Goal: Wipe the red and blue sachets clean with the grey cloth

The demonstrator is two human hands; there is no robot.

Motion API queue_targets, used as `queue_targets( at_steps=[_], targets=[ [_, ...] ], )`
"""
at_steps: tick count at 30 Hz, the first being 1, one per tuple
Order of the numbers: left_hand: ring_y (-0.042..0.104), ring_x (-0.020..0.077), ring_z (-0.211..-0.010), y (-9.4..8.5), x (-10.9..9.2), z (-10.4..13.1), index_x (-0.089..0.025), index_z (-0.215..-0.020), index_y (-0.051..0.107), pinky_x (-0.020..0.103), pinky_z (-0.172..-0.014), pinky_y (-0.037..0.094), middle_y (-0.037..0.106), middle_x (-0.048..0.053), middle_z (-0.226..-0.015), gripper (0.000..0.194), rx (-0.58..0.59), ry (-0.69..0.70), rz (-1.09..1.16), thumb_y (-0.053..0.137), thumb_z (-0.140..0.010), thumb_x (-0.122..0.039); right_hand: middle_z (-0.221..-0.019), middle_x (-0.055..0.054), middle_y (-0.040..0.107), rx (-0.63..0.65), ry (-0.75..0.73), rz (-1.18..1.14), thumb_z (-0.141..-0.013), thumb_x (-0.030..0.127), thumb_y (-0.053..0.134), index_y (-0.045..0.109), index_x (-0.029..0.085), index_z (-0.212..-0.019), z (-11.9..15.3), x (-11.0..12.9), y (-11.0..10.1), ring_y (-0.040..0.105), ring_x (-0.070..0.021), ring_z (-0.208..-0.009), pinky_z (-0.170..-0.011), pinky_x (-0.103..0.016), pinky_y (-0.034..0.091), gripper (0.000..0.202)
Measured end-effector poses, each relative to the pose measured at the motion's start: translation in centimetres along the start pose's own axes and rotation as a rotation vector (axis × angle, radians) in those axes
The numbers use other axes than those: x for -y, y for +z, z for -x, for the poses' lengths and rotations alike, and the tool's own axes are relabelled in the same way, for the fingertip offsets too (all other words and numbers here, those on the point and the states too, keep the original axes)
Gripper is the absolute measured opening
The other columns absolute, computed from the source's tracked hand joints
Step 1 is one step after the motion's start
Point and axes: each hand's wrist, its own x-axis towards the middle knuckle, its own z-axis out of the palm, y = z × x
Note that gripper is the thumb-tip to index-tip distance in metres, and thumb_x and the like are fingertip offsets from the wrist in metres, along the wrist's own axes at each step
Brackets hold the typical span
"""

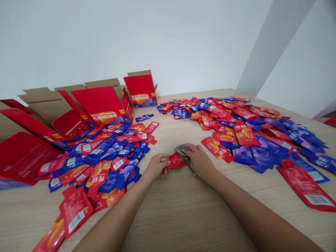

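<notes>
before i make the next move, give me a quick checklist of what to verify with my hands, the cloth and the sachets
1. Left hand holding the red sachet: ok.
2. Right hand holding the gray cloth at the sachet's other end: ok.
3. Sachet end beneath the cloth undamaged: cannot tell, covered.
4. Red and blue sachets sorted apart: not ok, mixed in both the left pile and right pile.
5. Rear red goji carton upright, top flap raised: ok.
</notes>
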Motion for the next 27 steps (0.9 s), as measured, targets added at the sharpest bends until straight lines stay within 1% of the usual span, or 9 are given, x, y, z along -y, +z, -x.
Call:
queue_targets(
  at_steps=[2,5,9,12,16,18,21,25,27],
  targets=[
    [0.040,0.0050,-0.029,0.1,-0.3,0.2,-0.013,-0.093,0.056,0.014,-0.030,0.024,0.055,-0.006,-0.044,0.028,0.026,-0.033,-0.020,0.060,-0.068,-0.025,-0.124,-0.009,0.055,-0.016,0.062,0.040,-0.074,0.000,0.041,0.063,0.019,-0.117,-0.3,-1.1,0.2,0.049,-0.0242,-0.094,-0.088,-0.038,0.042,0.052],
    [0.038,0.0047,-0.028,0.3,-0.5,0.3,-0.014,-0.081,0.058,0.014,-0.029,0.022,0.050,-0.007,-0.040,0.018,0.078,-0.076,-0.114,0.058,-0.071,-0.030,-0.126,-0.007,0.055,-0.044,0.055,0.007,-0.075,0.000,0.039,0.063,0.020,-0.117,-0.4,-1.8,-0.2,0.049,-0.0230,-0.096,-0.089,-0.035,0.041,0.053],
    [0.032,0.0036,-0.026,0.3,-0.2,0.2,-0.014,-0.074,0.061,0.015,-0.029,0.017,0.050,-0.007,-0.040,0.020,0.081,-0.058,-0.147,0.062,-0.068,-0.033,-0.130,-0.008,0.051,-0.190,0.155,0.043,-0.076,0.001,0.037,0.060,0.017,-0.120,-0.2,-3.3,-1.6,0.046,-0.0239,-0.108,-0.094,-0.037,0.038,0.052],
    [0.032,0.0034,-0.028,-0.4,-0.6,0.1,-0.015,-0.074,0.058,0.016,-0.029,0.015,0.050,-0.007,-0.043,0.022,-0.086,0.099,0.096,0.065,-0.065,-0.035,-0.130,-0.013,0.049,-0.261,0.314,0.128,-0.077,0.002,0.037,0.059,0.014,-0.121,-0.1,-5.7,-2.2,0.044,-0.0278,-0.113,-0.095,-0.043,0.036,0.051],
    [0.039,0.0035,-0.035,-2.1,-2.3,0.3,-0.019,-0.074,0.051,0.015,-0.034,0.024,0.051,-0.009,-0.050,0.023,-0.494,0.473,0.527,0.068,-0.064,-0.031,-0.127,-0.018,0.050,-0.266,0.414,0.097,-0.076,0.004,0.038,0.061,0.013,-0.118,0.0,-8.1,-1.4,0.044,-0.0332,-0.114,-0.092,-0.048,0.038,0.049],
    [0.047,0.0052,-0.042,-2.7,-2.8,0.4,-0.020,-0.076,0.049,0.015,-0.039,0.032,0.056,-0.007,-0.055,0.025,-0.585,0.542,0.673,0.068,-0.066,-0.034,-0.126,-0.018,0.051,-0.282,0.379,0.056,-0.075,0.004,0.037,0.062,0.013,-0.117,-0.2,-8.3,-0.6,0.045,-0.0338,-0.114,-0.090,-0.050,0.038,0.050],
    [0.051,0.0066,-0.047,-2.5,-2.5,0.2,-0.017,-0.081,0.053,0.016,-0.043,0.037,0.060,-0.003,-0.062,0.029,-0.519,0.452,0.691,0.066,-0.067,-0.039,-0.122,-0.014,0.056,-0.253,0.246,-0.099,-0.070,0.001,0.035,0.064,0.017,-0.113,-0.7,-7.4,0.1,0.048,-0.0290,-0.113,-0.092,-0.049,0.038,0.054],
    [0.053,0.0086,-0.051,-1.3,-0.6,-0.8,-0.015,-0.090,0.055,0.018,-0.042,0.038,0.061,-0.001,-0.069,0.034,-0.384,0.311,0.366,0.068,-0.064,-0.033,-0.117,-0.004,0.062,-0.143,-0.044,-0.504,-0.067,0.002,0.034,0.067,0.025,-0.106,-1.1,-5.3,0.3,0.053,-0.0186,-0.110,-0.096,-0.041,0.040,0.056],
    [0.055,0.0110,-0.057,-0.8,0.1,-1.1,-0.015,-0.094,0.056,0.021,-0.046,0.042,0.061,0.001,-0.075,0.034,-0.364,0.313,0.093,0.066,-0.066,-0.031,-0.117,-0.002,0.062,-0.186,-0.103,-0.633,-0.068,0.004,0.034,0.067,0.026,-0.105,-1.0,-4.5,-0.1,0.053,-0.0170,-0.111,-0.099,-0.039,0.038,0.055]
  ],
)
